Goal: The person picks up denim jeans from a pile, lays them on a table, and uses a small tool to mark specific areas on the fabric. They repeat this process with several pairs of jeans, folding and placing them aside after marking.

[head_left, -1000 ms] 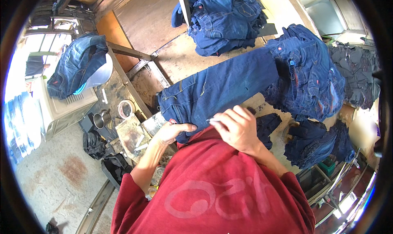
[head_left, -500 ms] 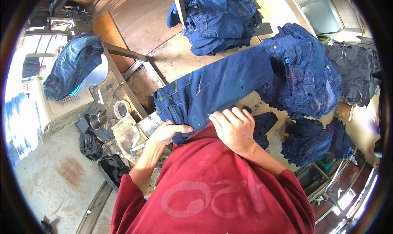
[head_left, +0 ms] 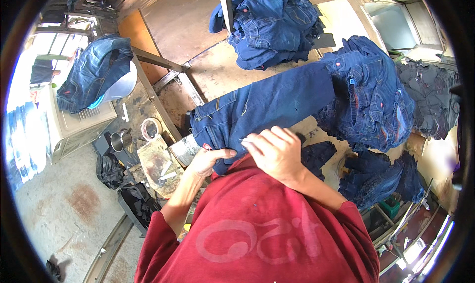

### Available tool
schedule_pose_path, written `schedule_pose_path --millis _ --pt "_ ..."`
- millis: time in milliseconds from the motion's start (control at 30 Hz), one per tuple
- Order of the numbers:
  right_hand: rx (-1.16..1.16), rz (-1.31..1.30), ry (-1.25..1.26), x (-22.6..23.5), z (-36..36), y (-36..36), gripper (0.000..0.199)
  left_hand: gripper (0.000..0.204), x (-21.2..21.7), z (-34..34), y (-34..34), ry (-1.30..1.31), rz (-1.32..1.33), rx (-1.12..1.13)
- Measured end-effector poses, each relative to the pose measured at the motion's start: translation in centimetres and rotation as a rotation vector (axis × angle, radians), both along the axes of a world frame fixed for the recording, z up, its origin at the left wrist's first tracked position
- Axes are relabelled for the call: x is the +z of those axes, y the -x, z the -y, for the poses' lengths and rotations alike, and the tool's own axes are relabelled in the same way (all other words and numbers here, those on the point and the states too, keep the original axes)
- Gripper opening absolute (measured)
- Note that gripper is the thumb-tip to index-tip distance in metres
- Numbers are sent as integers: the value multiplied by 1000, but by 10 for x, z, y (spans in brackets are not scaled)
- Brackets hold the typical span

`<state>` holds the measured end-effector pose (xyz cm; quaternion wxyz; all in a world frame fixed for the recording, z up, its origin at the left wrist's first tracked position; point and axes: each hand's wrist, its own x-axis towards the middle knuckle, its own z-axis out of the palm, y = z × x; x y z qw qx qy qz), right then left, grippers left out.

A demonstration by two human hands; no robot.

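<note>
A pair of dark blue jeans (head_left: 277, 100) lies stretched across the work surface in front of me, its waist end toward my left. My left hand (head_left: 205, 161) holds the jeans at the near corner of the waist end, thumb on top, beside a small red patch. Over the near edge of the cloth, my right hand (head_left: 277, 154) is closed in a pinch. A small pale tip shows at its fingertips, too small to name. The far end of the jeans meets a pile of jeans (head_left: 368, 95) on the right.
Another jeans stack (head_left: 272, 28) stands at the back beside a metal post (head_left: 225, 8). Dark garments (head_left: 428, 97) are heaped far right, with crumpled denim (head_left: 373, 176) nearer. On the left are a metal mug (head_left: 120, 140), a tape roll (head_left: 151, 129) and jeans (head_left: 94, 75) on a beige machine (head_left: 74, 127).
My right hand has shifted a little left along the jeans, toward my left hand. The left hand keeps its hold. The whole view has shifted slightly.
</note>
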<state>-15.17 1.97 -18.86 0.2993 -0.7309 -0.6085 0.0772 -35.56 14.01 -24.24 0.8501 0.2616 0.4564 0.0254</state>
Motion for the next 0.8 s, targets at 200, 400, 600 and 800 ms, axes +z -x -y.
schedule_pose_path --millis 200,400,600,800 --pt "-39 143 81 3 1 5 12 51 -2 7 1 3 -14 14" --pt "-43 145 85 6 -2 -3 12 53 9 8 -2 9 -80 -15" --pt "107 120 37 3 -5 -23 11 54 13 11 -8 -39 -56 20" --pt "162 -37 -109 -10 -9 -55 9 56 12 10 -16 -64 -33 92"
